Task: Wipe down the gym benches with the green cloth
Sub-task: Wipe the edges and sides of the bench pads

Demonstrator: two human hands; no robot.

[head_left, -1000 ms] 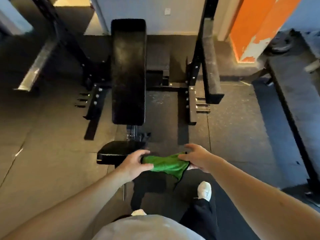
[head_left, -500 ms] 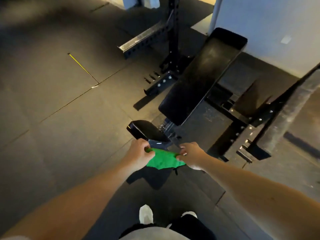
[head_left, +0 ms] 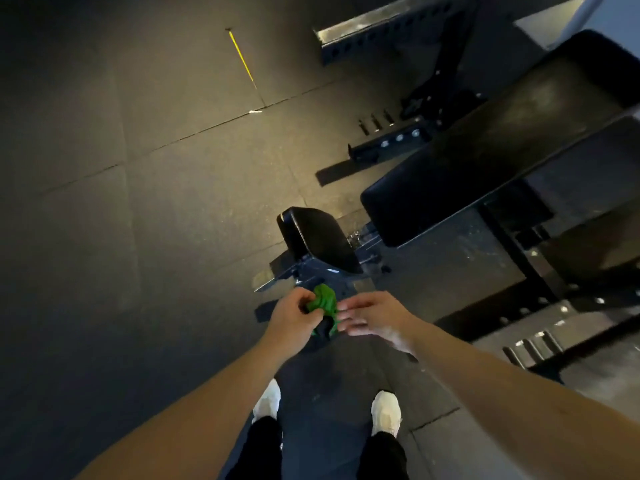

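Centrally, low in frame: the green cloth (head_left: 325,303), bunched into a tight wad and held in the air, not on any pad. The left hand (head_left: 293,315) grips it with fingers curled round the bundle, and a tail of cloth hangs below the fist. The right hand (head_left: 374,317) lies just right of the wad, fingers fairly straight and loose, holding nothing. Its fingertips (head_left: 343,311) reach the cloth's right edge — touching or barely apart, blur hides which.

The seat pad (head_left: 320,239), small and black, sits directly up-frame of the cloth, near, with bare bench metal between them. The backrest pad (head_left: 485,150) lies beyond it, its long axis running diagonally from mid-frame toward the upper right corner.

Judgement: the left hand carries the cloth and is the nearer one to the seat pad, so the next reach likely goes straight up-frame, then along that diagonal.

Around this are dark rubber floor mats (head_left: 156,202), a yellow line (head_left: 242,58) at upper centre and white shoes (head_left: 386,410) at the bottom.
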